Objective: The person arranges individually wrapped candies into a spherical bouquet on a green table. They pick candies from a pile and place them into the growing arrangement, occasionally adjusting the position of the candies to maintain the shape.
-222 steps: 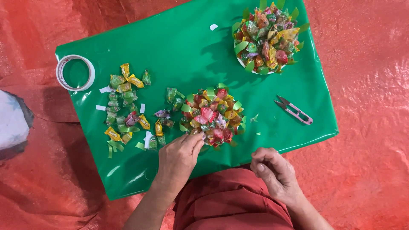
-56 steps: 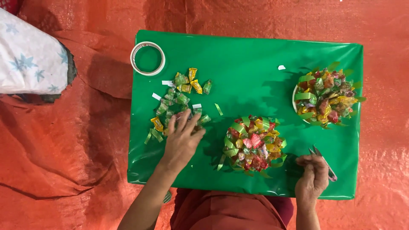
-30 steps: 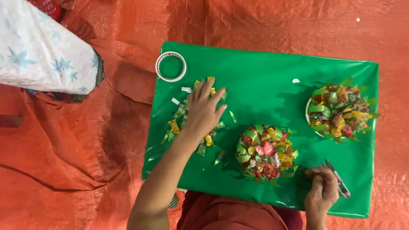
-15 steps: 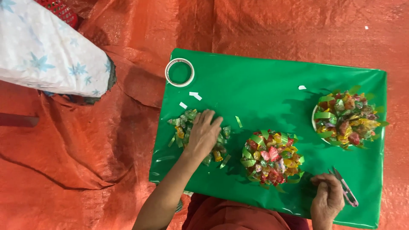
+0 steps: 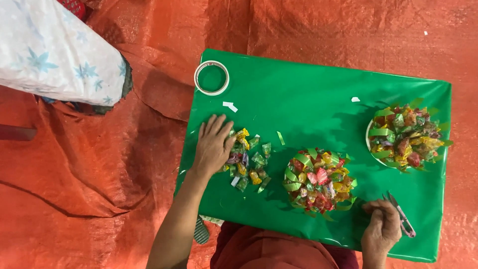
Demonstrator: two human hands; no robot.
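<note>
Right now my left hand (image 5: 213,147) lies flat, fingers (image 5: 219,125) spread wide, on the left edge of the loose wrapped candies (image 5: 247,160) scattered on the green sheet (image 5: 298,94). My right hand (image 5: 382,230) rests curled near the sheet's front edge, touching the small snips (image 5: 402,216), though I cannot tell whether it grips them. Between my hands sits a candy rosette (image 5: 318,180); another (image 5: 404,136) lies far right, a tape ring (image 5: 211,77) beyond.

The left hand (image 5: 213,146) covers part of the loose wrapped sweets (image 5: 247,160); the patterned white cloth (image 5: 55,55) (far left) runs off the picture's edge.
</note>
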